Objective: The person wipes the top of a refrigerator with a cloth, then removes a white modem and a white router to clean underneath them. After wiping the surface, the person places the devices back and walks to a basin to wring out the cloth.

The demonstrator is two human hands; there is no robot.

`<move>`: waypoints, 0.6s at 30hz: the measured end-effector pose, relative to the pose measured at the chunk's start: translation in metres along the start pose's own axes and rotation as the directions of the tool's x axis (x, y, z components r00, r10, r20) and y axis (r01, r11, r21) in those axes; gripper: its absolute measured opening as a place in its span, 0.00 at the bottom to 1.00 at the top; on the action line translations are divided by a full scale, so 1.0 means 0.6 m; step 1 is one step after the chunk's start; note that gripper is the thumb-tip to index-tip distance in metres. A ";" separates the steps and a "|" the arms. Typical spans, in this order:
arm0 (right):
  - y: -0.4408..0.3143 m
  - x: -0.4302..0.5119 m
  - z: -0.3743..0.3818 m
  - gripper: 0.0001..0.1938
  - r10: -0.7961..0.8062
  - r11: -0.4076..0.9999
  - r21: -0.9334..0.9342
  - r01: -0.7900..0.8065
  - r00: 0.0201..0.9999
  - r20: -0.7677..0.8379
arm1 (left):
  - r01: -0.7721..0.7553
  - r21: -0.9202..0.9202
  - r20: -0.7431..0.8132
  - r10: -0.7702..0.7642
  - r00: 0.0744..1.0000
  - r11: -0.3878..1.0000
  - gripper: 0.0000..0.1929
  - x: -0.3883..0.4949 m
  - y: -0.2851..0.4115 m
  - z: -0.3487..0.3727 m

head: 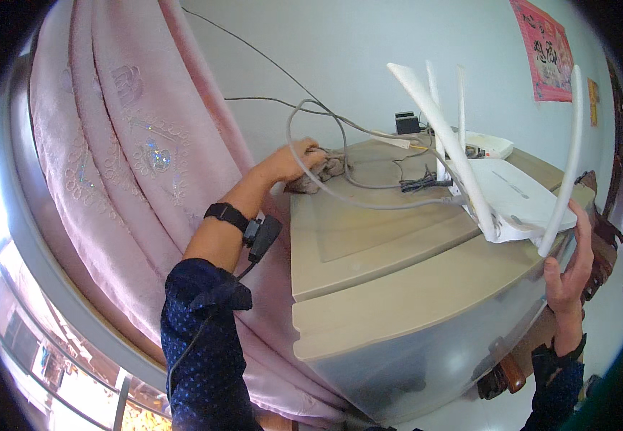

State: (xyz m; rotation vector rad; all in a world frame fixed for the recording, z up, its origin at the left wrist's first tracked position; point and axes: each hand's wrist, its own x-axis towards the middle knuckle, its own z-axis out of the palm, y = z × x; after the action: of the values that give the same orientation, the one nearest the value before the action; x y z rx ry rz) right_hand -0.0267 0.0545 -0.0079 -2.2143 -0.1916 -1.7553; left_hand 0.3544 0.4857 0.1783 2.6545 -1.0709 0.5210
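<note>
My left hand (299,160) presses a crumpled grey-brown cloth (319,175) onto the far left part of a beige plastic lid (365,226), close to the wall. The lid covers a storage box with a see-through front (424,361). At the right, my right hand (569,277) rests against the near edge of a white Wi-Fi router (511,188); its thumb lies below an antenna (562,167) and its fingers curve around the router's corner. A grey network cable (376,206) loops from the router past my left hand.
A pink curtain (128,134) hangs along the left beside a window. Behind the router are a white box (486,144), a black power adapter (407,123) and a white power strip (389,140). A bundled black cord (422,183) lies on the lid. A red poster (546,51) hangs on the wall.
</note>
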 end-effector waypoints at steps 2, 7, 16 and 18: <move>-0.001 0.000 -0.001 0.49 0.004 1.000 -0.002 -0.004 1.000 0.008 | -0.086 -0.045 0.071 0.089 0.994 0.995 0.32 -0.009 0.010 0.007; -0.002 0.002 -0.002 0.49 0.000 1.000 -0.016 0.000 1.000 0.007 | -0.090 0.025 0.244 0.081 0.966 0.996 0.27 -0.017 0.032 -0.040; 0.004 0.001 0.005 0.51 -0.027 0.999 -0.026 0.027 1.000 -0.004 | 0.021 -0.506 0.059 0.010 0.998 0.862 0.19 -0.091 0.078 -0.059; 0.005 -0.002 0.009 0.51 -0.017 1.000 0.009 0.017 1.000 -0.012 | 0.009 -0.622 -0.002 -0.013 1.000 0.783 0.18 -0.107 0.075 -0.060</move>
State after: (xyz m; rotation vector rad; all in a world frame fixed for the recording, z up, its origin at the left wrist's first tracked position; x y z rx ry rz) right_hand -0.0211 0.0532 -0.0107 -2.2017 -0.2167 -1.7724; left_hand 0.2711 0.5060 0.1887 2.0617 -1.0027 0.1252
